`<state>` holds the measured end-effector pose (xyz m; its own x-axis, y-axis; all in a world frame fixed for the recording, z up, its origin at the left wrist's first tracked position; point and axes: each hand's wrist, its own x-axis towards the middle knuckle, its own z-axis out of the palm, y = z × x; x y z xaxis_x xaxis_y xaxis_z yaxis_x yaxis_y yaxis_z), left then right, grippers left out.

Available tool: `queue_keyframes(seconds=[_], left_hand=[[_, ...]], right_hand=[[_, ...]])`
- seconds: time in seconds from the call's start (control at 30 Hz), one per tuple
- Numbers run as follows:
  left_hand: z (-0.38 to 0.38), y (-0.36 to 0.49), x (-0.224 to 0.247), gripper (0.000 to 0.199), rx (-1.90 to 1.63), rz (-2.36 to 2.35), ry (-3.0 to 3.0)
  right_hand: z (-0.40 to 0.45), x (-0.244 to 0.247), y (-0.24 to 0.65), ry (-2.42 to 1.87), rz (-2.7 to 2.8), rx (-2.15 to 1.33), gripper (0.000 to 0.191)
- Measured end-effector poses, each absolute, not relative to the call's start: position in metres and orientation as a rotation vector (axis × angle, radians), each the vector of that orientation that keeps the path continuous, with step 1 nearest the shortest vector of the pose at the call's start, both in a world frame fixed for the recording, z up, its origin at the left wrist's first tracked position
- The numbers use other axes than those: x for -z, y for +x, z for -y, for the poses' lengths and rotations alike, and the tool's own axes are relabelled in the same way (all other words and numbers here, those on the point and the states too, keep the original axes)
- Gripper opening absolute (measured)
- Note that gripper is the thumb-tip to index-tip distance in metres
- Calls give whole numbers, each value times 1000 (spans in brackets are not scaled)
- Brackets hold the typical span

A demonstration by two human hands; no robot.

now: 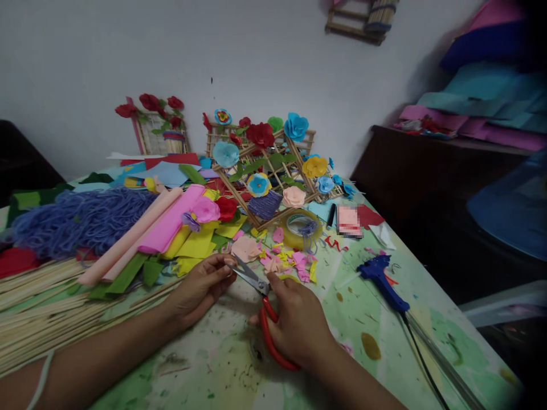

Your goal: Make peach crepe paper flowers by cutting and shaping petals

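Note:
My right hand is closed around the red handles of a pair of scissors. The blades stand a little apart and point left toward my left hand. The fingertips of that hand are pinched together at the blade tips; what they hold, if anything, is too small to make out. Just beyond the blades lies a peach paper flower piece, with pink and yellow paper scraps to its right.
A blue glue gun lies at right, its cord trailing forward. Behind the scraps are a tape roll and a stick frame with paper flowers. Thin sticks, rolled crepe paper and purple yarn cover the left side.

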<state>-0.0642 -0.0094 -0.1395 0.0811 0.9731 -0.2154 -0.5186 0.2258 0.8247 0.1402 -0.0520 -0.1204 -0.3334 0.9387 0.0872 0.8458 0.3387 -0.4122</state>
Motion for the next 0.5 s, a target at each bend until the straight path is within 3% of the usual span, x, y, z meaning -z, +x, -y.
queue_keyframes(seconds=[0.5], left_hand=[[18,-57,138,39,-1169,-934,642]], right_hand=[[52,120,140,-1564,2367,-433,65]])
